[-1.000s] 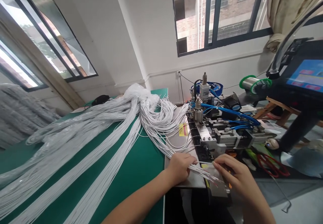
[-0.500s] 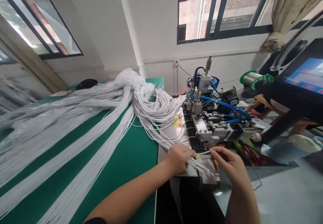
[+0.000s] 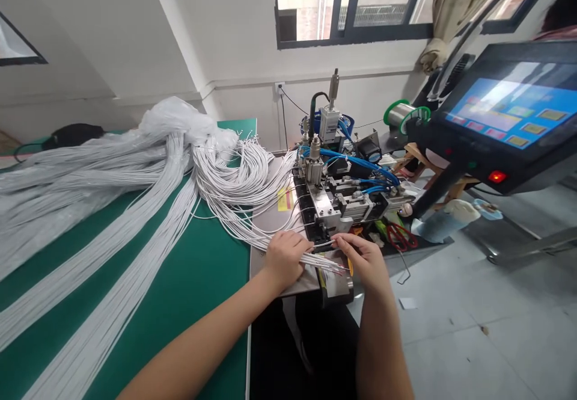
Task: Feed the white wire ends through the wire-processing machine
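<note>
My left hand [image 3: 283, 257] is closed on a small bunch of thin white wires [image 3: 322, 261], pressing them against the metal plate [image 3: 265, 258] at the machine's front. My right hand [image 3: 363, 258] pinches a single white wire just to the right of that bunch, its fingertips close to the front of the small wire machine [image 3: 336, 198] with blue air hoses. The stripped wire ends stick out between the two hands. Long bundles of white wires [image 3: 135, 207] trail from the plate leftward over the green mat [image 3: 198, 280].
A touchscreen panel [image 3: 509, 111] on an arm stands at the right above the grey floor. A green spool [image 3: 403, 114] sits behind the machine, red-handled scissors [image 3: 401, 237] lie beside it. A clear plastic bag [image 3: 175, 120] and a black object [image 3: 72, 135] rest at the mat's far side.
The view has swung down and to the right, so machine and hands sit further left. Both hands keep their hold on the wires at the machine's front.
</note>
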The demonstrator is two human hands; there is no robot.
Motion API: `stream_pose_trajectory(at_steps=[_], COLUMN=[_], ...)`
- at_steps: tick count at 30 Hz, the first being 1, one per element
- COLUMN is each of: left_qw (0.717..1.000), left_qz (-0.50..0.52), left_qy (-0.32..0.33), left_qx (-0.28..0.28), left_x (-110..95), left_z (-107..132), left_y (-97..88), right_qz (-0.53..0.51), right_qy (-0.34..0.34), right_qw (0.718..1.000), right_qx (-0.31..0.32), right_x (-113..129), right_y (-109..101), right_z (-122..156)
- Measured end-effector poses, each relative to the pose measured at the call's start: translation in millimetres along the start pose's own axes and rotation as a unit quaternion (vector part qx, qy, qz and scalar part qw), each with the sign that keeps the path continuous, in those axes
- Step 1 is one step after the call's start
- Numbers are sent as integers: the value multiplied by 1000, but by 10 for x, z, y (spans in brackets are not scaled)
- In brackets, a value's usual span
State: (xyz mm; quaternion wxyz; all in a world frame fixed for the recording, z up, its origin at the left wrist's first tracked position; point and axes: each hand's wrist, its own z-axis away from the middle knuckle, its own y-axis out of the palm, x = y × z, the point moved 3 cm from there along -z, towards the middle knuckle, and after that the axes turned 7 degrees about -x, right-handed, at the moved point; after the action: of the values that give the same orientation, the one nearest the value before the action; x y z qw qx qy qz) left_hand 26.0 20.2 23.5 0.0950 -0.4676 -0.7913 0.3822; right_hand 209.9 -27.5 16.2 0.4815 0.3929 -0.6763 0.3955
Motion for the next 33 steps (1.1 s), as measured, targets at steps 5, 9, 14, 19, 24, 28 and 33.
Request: stream_pose_trajectory(at_steps=[5, 9, 14, 19, 24, 28, 33], left_qw=[1000, 999, 998, 997, 995, 995, 996], left_qz=[2, -5, -10, -22, -18, -17, -19], left_qy=[3, 13, 22, 20, 26, 27, 21], left_qx=[30, 52, 58, 74, 96, 98, 88], left_x=[-2, -1, 13, 22, 29, 32, 28], left_z=[11, 17, 39, 42, 46, 49, 48], left_y=[9, -1, 26, 56, 66, 75, 69], right_qz=[49, 151, 181, 129, 69, -16, -106], right_qy=[15, -32, -65, -45, -18, 21, 93], right_qw=[999, 988, 981, 990, 997, 999, 989], right_qx=[10, -18, -32, -34, 1, 35, 38], right_x=[-132, -191, -188, -245, -341, -443, -563], right_y=[-66, -87, -55, 4, 67, 116, 153], right_z=[-46, -85, -133, -180, -221, -263, -260])
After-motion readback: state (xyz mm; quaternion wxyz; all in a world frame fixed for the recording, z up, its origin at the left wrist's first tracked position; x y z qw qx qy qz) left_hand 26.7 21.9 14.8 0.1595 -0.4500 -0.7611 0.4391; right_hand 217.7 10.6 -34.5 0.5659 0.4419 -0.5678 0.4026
